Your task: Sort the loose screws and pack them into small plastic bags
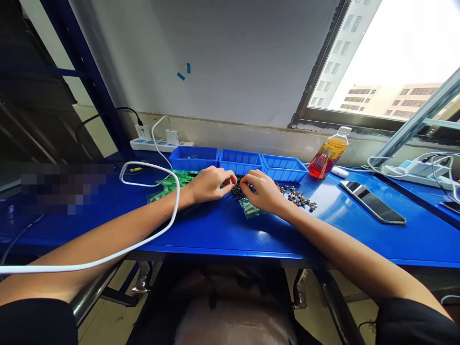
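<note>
Blue bins [240,162], left w/ bits, hands [237,188] near

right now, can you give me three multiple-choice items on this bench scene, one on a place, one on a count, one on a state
1. Where does the bottle of orange drink stand?
A. right of the blue bins
B. left of the power strip
C. on the floor

2. How many blue bins sit in the row by the wall?
A. one
B. three
C. five

3. How does the phone lie?
A. propped upright
B. flat, screen dark
C. held in the left hand

Key: 1 A, it stands just past the rightmost bin. 2 B, three bins stand side by side. 3 B, it lies flat on the blue table, while the left hand and right hand pinch small dark parts.
</note>
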Demonstrator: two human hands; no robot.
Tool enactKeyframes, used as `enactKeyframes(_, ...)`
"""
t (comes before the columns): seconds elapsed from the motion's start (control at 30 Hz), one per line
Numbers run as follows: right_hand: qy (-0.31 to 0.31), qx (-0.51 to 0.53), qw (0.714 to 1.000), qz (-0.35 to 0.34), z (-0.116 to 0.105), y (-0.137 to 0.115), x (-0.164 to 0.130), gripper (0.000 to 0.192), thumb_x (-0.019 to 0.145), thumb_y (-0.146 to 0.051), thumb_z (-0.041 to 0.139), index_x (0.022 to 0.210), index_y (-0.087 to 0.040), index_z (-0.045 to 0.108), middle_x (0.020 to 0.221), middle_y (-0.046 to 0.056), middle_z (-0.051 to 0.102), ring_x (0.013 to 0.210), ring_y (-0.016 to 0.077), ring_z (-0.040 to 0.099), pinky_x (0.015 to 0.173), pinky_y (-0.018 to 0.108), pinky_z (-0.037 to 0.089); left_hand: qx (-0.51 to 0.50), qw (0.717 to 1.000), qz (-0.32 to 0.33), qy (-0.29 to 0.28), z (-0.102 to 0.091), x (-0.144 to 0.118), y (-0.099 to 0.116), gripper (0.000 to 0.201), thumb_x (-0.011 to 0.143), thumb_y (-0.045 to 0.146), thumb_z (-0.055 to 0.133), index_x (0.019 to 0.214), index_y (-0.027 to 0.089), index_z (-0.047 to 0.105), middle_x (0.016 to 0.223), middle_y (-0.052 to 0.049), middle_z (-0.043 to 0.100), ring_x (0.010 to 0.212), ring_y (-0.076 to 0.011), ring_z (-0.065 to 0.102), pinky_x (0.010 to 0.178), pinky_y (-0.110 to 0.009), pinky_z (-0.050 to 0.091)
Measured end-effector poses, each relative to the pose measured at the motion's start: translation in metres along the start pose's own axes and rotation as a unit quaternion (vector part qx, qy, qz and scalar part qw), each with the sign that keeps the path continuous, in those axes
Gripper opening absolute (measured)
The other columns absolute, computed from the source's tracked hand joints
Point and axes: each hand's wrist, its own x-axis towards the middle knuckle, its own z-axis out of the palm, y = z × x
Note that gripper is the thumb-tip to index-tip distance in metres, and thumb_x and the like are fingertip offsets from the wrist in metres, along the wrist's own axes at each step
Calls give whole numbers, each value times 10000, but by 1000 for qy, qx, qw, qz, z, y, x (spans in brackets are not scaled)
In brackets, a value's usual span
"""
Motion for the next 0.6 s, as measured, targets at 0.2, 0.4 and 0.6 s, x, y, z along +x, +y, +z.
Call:
enactKeyframes(0.2,6,10,1000,-23,0,0,0,154,806,-123,485,702,-174,585,696,28,567,681,148,497,682,278,410,-6,1000,5,-26,2,1,-2,138,791,244,501,837,179,614,726,-5,663,651,-151,591,681,-268,418)
enactKeyframes(0.4,3,3,1000,-6,1,0,0,150,816,-150,498,701,-181,590,718,31,582,704,152,505,709,284,413,-6,1000,12,-23,1,1,-1,128,790,232,500,822,173,609,723,-8,662,685,-164,603,693,-274,415)
enactKeyframes(0.6,5,3,1000,6,1,0,0,180,834,-159,483,692,-173,593,686,32,571,683,151,496,682,280,410,-8,1000,5,-30,1,1,-2,136,792,238,499,834,169,609,721,-5,664,675,-162,601,701,-278,412)
